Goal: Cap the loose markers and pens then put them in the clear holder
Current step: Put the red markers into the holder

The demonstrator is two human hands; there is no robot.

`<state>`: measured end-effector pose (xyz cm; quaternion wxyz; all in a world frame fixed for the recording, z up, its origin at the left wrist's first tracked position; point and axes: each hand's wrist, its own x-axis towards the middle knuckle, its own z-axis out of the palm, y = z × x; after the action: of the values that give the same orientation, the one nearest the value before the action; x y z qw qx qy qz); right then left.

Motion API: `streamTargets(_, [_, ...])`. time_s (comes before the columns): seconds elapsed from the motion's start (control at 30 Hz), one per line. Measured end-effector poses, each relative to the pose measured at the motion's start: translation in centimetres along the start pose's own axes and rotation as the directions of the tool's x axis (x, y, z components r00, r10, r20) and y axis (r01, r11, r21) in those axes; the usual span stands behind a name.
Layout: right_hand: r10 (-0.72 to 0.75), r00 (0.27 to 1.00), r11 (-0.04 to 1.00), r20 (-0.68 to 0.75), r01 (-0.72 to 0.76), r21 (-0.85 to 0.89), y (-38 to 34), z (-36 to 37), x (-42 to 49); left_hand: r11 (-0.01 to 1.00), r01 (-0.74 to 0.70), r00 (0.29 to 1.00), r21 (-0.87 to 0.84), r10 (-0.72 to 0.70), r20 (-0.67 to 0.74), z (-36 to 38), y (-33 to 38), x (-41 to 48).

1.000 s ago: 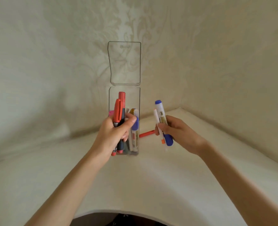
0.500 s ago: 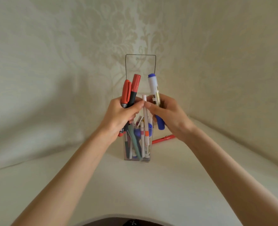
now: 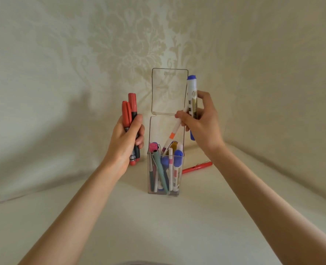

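Observation:
The clear holder [image 3: 151, 175] stands upright on the white table, its lid [image 3: 169, 88] flipped up behind it. Several capped pens and markers stand inside. My left hand [image 3: 126, 139] is to the left of the holder, closed around two red-capped markers [image 3: 130, 111] held upright. My right hand [image 3: 201, 121] is above the holder's right side, gripping a blue-capped white marker [image 3: 191, 92] and a thin white pen with an orange band [image 3: 172, 133]. The thin pen slants down with its lower tip inside the holder's mouth.
A red pen [image 3: 197, 167] lies on the white table [image 3: 158, 226] just behind and right of the holder. Patterned cream walls close in behind and on both sides, forming a corner.
My left hand has drawn away to the left with the red markers. My right hand has shifted right and tilted the thin white pen, now slanting into the holder.

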<state>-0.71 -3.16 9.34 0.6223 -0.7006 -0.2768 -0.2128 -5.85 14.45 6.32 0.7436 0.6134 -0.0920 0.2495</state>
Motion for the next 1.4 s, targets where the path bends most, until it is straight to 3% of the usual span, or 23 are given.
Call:
streamTargets(0.23, [0.125,0.951,0.933,0.282,-0.016,-0.36,1.3,1.1,-1.9,0.999,0.007,1.0,0.042,-0.007,0.01,-1.1,-1.0,-0.8])
streamTargets(0.4, [0.22,0.904,0.832,0.368,0.023,-0.554,2.0,1.0,-3.1,0.999,0.019,1.0,0.044,-0.019,-0.007,-1.3,-1.3,-1.4])
streamTargets(0.47, [0.225,0.905,0.86,0.36,-0.011,-0.511,2.1,0.7,-3.4,1.0,0.015,1.0,0.024,-0.015,-0.016,-1.2,-1.5,-1.7])
streamTargets(0.6, [0.207,0.954,0.97,0.217,-0.17,-0.176,1.2,0.2,-2.9,1.0,-0.014,1.0,0.009,0.014,0.018,-1.1,-1.3,-1.7])
streamTargets(0.8, [0.072,0.997,0.997,-0.028,-0.073,-0.034,0.0,0.6,-0.4,0.997,-0.072,0.996,-0.039,0.073,0.041,-0.4,-0.3,-0.8])
streamTargets(1.03, [0.05,0.998,0.986,0.033,-0.054,0.159,0.2,2.4,-0.7,0.998,-0.035,0.988,-0.045,0.027,-0.152,0.9,0.0,0.0])
streamTargets(1.23, [-0.031,0.99,0.999,0.139,0.028,0.022,1.5,2.1,-1.6,0.989,-0.099,0.986,-0.109,0.083,-0.143,1.7,1.4,1.0])
streamTargets(1.4, [0.07,0.979,0.989,0.191,-0.042,-0.145,1.7,1.5,-1.7,0.99,-0.105,0.987,-0.094,0.092,-0.131,2.3,0.9,1.3])
